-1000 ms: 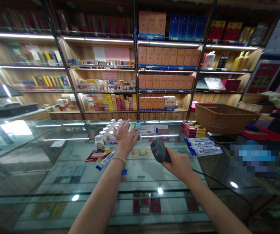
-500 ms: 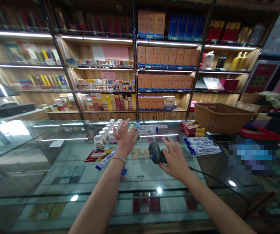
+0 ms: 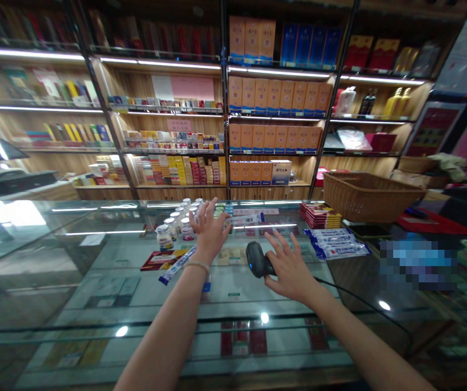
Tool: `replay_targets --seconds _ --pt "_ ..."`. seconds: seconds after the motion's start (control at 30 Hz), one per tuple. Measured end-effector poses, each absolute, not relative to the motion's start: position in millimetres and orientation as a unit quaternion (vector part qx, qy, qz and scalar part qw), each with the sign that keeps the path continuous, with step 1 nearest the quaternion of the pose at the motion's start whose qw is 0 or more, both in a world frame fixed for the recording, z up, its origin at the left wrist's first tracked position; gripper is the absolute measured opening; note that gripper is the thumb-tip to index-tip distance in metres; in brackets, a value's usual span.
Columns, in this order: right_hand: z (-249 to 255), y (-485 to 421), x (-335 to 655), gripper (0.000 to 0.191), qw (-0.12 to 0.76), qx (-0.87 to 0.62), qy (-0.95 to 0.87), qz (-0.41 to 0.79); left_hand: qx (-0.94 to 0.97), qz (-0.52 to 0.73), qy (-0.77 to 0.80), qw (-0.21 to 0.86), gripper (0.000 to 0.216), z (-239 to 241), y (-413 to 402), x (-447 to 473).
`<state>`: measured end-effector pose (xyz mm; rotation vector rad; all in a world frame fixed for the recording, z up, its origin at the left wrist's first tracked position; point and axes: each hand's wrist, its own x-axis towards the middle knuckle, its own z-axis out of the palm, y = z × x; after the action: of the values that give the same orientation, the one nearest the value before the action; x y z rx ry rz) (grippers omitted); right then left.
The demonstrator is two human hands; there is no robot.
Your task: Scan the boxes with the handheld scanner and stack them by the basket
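Note:
My left hand (image 3: 211, 231) is stretched over the glass counter (image 3: 144, 304) with its fingers spread and nothing in them. Beneath and beside it lie two blue-and-white stick packets, one packet (image 3: 176, 266) partly behind my wrist and the other packet (image 3: 250, 219) by my thumb. Small white-lidded jars (image 3: 164, 237) stand in rows just left of the hand. My right hand (image 3: 292, 269) has its thumb and index finger around the handle of a black barcode scanner (image 3: 256, 259), the other fingers extended. A blue light shows on the scanner head, which points left.
A red and yellow flat pack (image 3: 158, 260) lies near the jars. To the right are several blue-and-white packets (image 3: 335, 243), a stack of red packs (image 3: 319, 215) and a wicker basket (image 3: 372, 195). The scanner's cable (image 3: 355, 297) trails right. Stocked shelves (image 3: 274, 114) line the back wall.
The barcode scanner's head has dipped slightly down and left, along with my right hand's fingers. My left hand is almost still.

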<state>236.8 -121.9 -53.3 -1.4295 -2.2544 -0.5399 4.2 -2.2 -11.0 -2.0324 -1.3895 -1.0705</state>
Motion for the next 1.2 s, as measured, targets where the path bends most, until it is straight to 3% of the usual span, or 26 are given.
replay_targets --seconds 0.1,0.27,0.57,0.77,1.03,1.2 --pt "-49.3 -121.9 242.1 0.044 0.192 -0.500 -0.824 -0.187 -0.737 -0.389 -0.501 0.234 0.025 -11.7 -1.4 4.2" --pt "-30.8 -111.4 260.6 0.076 0.183 -0.490 -0.832 -0.187 -0.740 -0.388 -0.494 0.241 0.024 -10.4 -3.1 4.5" --pt "-16.4 -57.9 280.0 0.076 0.216 -0.536 -0.773 -0.262 -0.754 -0.372 -0.491 0.229 0.025 -6.2 -10.5 8.4" --pt "-15.3 -32.3 277.8 0.069 0.247 -0.506 -0.765 -0.311 -0.759 -0.370 -0.479 0.239 0.026 -7.6 -9.2 9.8" --pt "-25.1 -22.5 263.3 0.040 0.322 -0.470 -0.742 -0.353 -0.768 -0.370 -0.456 0.256 0.025 -11.4 -5.7 12.6" --pt "-29.9 -28.1 263.1 0.028 0.319 -0.473 -0.748 -0.339 -0.780 -0.366 -0.438 0.257 0.024 -10.2 -8.3 15.1"
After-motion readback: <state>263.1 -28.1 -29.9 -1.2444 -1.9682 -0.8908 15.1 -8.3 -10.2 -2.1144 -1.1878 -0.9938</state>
